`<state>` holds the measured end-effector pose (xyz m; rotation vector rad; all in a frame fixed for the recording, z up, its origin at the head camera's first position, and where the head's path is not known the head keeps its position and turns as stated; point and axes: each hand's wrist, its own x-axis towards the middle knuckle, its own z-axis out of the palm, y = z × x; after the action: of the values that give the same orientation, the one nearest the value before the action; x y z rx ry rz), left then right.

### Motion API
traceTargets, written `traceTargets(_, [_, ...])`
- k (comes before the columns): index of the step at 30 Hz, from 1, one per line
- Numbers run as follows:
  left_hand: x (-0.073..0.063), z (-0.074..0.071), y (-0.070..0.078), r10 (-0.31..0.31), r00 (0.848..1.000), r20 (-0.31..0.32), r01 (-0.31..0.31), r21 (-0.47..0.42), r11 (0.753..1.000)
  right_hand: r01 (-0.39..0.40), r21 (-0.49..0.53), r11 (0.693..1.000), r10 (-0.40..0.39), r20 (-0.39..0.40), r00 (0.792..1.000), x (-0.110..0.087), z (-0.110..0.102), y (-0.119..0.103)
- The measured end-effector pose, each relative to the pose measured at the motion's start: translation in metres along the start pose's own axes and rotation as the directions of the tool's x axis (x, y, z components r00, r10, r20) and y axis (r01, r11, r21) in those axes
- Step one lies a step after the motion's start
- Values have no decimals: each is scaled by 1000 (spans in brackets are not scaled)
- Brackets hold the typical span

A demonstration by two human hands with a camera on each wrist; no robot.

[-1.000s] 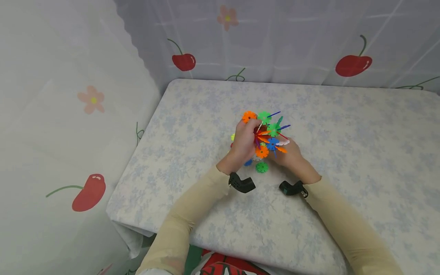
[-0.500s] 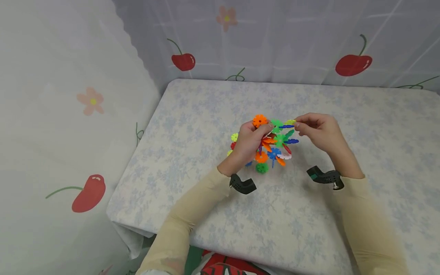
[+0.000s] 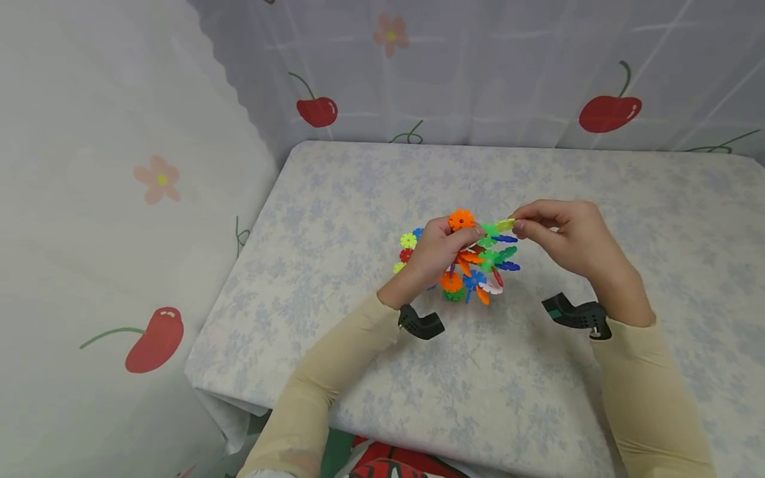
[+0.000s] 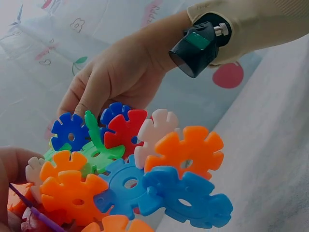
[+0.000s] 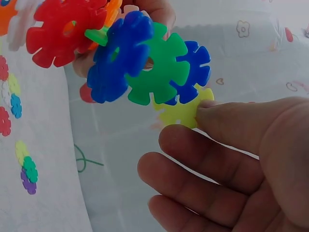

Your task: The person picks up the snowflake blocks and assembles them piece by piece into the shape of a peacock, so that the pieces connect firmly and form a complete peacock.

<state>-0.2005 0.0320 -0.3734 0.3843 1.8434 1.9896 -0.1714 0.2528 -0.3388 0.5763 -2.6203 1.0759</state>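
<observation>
My left hand (image 3: 433, 257) grips a cluster of joined, notched plastic snowflake discs (image 3: 487, 259) in orange, green, blue, red and white. Part of the cluster is hidden behind its fingers in the head view. On the cluster's right side, my right hand (image 3: 576, 236) pinches a yellow snowflake disc (image 5: 181, 115) between thumb and forefinger. That disc meets the green and blue discs at the cluster's edge; whether its slot is fitted into one of them I cannot tell. The other right fingers are loosely bent below it in the right wrist view.
Loose snowflake discs lie on the cloth-covered table (image 3: 335, 265) left of and beneath the cluster, among them a yellow disc (image 3: 408, 240) and a red disc (image 3: 406, 255). A green disc (image 5: 30, 169) lies between yellow and purple ones. Printed curtains (image 3: 490, 73) hang behind.
My right hand has come from beneath the cluster to its upper right, with the yellow disc now visible in its fingers. The left hand has shifted slightly right and nearer with the cluster.
</observation>
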Motion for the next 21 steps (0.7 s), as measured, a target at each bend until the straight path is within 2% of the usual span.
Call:
traceTargets(15, [3, 0, 0, -38, 999, -11, 38, -15, 999, 18, -17, 1000, -18, 16, 1000, -1, -4, -4])
traceTargets(21, [3, -1, 0, -65, 998, 17, 66, -23, 998, 93, -46, 995, -92, 18, 996, -1, -3, -4])
